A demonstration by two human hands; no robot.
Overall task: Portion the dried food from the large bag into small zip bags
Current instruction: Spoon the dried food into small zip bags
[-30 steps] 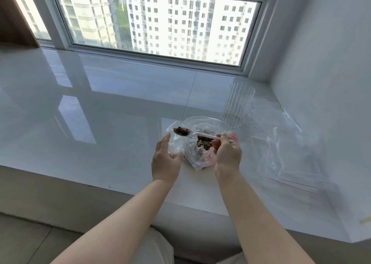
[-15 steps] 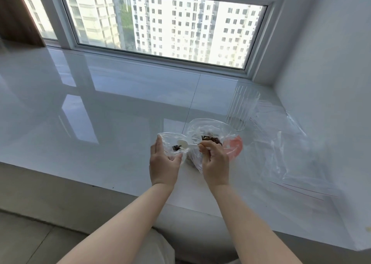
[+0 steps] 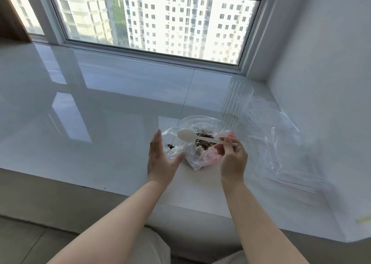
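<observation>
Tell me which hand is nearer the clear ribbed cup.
Right. The right hand holds the spoon just below and left of the cup; the left hand is farther left, at the small bag.

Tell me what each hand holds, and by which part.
The right hand pinches the white spoon near its handle end. The left hand, fingers straight, steadies the small bag from its side.
</observation>
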